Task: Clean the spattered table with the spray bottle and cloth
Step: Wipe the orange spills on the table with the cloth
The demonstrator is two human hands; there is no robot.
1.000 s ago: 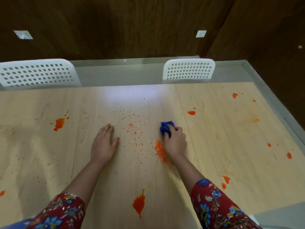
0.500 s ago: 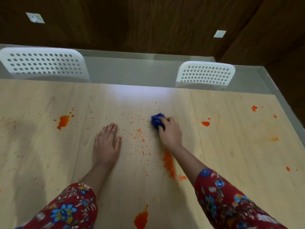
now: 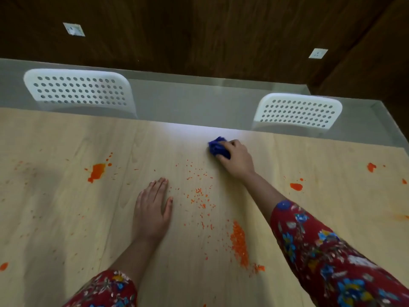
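A light wooden table (image 3: 66,218) carries orange spatter. My right hand (image 3: 238,160) grips a bunched blue cloth (image 3: 215,146) and holds it on the tabletop near the far edge. My left hand (image 3: 152,207) rests flat on the table with straight fingers. Between the hands lies a field of fine orange specks (image 3: 199,193). A smeared orange streak (image 3: 240,244) runs beside my right forearm. An orange blot (image 3: 97,170) sits at the left. No spray bottle is in view.
Two white perforated chair backs, one at the left (image 3: 79,91) and one at the right (image 3: 296,111), stand behind the far table edge. More orange spots (image 3: 296,186) mark the right side of the table. A dark wooden wall rises behind.
My right hand has pushed the blue cloth away from me, from beside the orange streak toward the far edge. The left hand stays flat in place.
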